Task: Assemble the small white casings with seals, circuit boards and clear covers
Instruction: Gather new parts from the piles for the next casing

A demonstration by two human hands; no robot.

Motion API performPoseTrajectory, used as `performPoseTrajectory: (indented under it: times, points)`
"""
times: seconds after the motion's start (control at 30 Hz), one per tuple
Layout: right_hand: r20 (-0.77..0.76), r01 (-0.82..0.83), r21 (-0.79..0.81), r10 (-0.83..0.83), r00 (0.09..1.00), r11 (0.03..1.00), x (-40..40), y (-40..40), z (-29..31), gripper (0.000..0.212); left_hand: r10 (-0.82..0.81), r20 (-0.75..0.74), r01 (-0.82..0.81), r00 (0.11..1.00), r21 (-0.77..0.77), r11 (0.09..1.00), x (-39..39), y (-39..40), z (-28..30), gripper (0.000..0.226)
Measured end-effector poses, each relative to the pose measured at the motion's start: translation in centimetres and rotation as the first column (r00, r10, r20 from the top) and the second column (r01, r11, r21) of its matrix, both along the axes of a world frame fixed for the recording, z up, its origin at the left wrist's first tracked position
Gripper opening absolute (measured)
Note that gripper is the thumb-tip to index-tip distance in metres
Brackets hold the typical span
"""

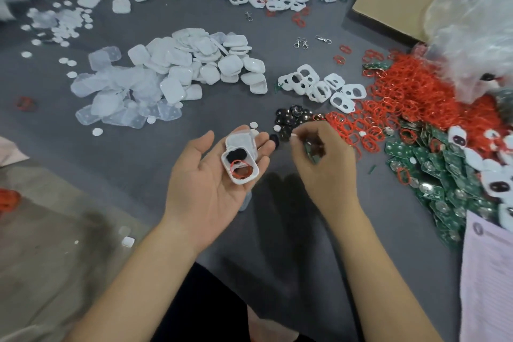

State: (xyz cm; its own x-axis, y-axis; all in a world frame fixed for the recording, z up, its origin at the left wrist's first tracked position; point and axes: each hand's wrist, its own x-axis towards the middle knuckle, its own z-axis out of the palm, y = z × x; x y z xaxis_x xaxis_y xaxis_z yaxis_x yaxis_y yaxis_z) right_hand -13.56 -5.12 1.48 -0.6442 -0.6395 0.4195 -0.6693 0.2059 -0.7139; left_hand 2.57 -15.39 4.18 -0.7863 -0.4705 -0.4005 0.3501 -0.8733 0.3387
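Observation:
My left hand (pixel 211 183) lies palm up with relaxed fingers. On it rests a small white casing (pixel 240 164) with a black disc and a red seal ring inside, and a clear cover (pixel 241 139) lies under it toward the fingertips. My right hand (pixel 319 158) hovers just right of it, fingers curled round a small green circuit board (pixel 312 150). A cluster of black discs (pixel 291 118) lies on the grey table beyond both hands.
Piles surround the hands: clear covers and white lids (pixel 172 75), white casings (pixel 319 86), red seal rings (pixel 410 100), green circuit boards (pixel 444 175). A cardboard box (pixel 388 0) and plastic bag (pixel 472 36) stand at the back right. Paper sheets (pixel 488 272) lie at the right edge.

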Motion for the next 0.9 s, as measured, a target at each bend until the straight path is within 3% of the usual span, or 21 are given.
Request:
performPoseTrajectory:
  times: [0.07,0.17,0.3,0.4,0.47,0.57,0.63,0.73,0.9]
  points:
    - [0.076,0.030,-0.061,-0.025,0.997,0.998,1.5,2.2,-0.5,0.013,-0.047,-0.033,0.047,0.998,-0.012,0.999,0.0,1.1,-0.1,0.063]
    - [0.095,0.103,-0.032,-0.099,0.991,0.994,3.0,6.1,-1.7,0.019,-0.110,-0.044,0.108,0.993,-0.049,0.993,-0.7,3.3,-0.5,0.055]
    - [-0.063,0.289,0.033,-0.287,0.956,0.957,3.9,11.5,-2.4,0.018,-0.214,0.067,0.223,0.975,-0.184,0.957,-2.4,6.9,-2.0,0.029]
    - [-0.194,0.416,0.071,-0.396,0.897,0.907,3.9,14.5,-2.1,0.016,-0.290,0.165,0.328,0.943,-0.299,0.896,-3.6,9.8,-3.0,0.027]
    - [-0.262,0.495,0.177,-0.444,0.857,0.851,3.7,16.1,-2.3,0.015,-0.322,0.223,0.383,0.920,-0.348,0.856,-4.3,11.6,-3.5,0.023]
    - [-0.306,0.583,0.238,-0.510,0.804,0.777,3.7,17.3,-2.9,0.011,-0.372,0.268,0.453,0.889,-0.394,0.800,-5.2,13.3,-3.7,0.019]
    - [-0.249,0.552,0.145,-0.510,0.823,0.821,3.7,17.4,-3.0,0.015,-0.389,0.263,0.468,0.883,-0.432,0.770,-5.7,13.9,-3.7,0.022]
    - [-0.073,0.367,0.018,-0.365,0.928,0.930,3.8,17.3,-2.5,0.032,-0.384,0.297,0.486,0.874,-0.511,0.709,-6.2,14.4,-3.6,0.027]
    - [0.091,0.378,-0.059,-0.372,0.924,0.924,3.7,17.4,-2.2,0.015,-0.309,0.423,0.523,0.852,-0.651,0.550,-6.0,14.7,-4.0,0.020]
